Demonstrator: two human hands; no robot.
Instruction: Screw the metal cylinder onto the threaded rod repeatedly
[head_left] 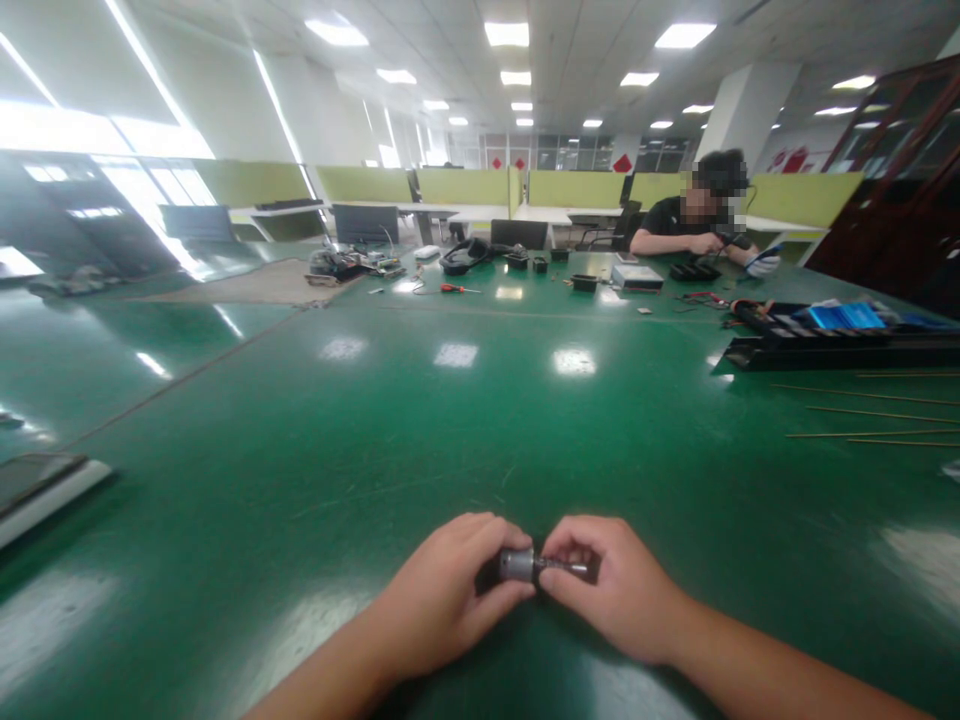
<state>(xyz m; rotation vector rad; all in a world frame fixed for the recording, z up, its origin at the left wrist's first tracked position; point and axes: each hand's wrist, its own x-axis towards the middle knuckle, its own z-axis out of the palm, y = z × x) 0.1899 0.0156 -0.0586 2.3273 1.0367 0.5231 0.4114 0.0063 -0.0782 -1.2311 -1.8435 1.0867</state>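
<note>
one left hand [454,588] curls half closed round a gray tube [517,564], likely to keep it steady; the right hand [619,588] pinches a thin rod [576,568] at the tube's end, toward the near edge of the surface [420,420].

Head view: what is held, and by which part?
Left hand grips a grey metallic cylinder by its sides; right hand pinches the thin shiny rod-like piece near the cylinder.

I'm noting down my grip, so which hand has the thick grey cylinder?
Your left hand holds the thick grey cylinder. The right hand differs: it pinches the slim metal piece beside it.
</note>
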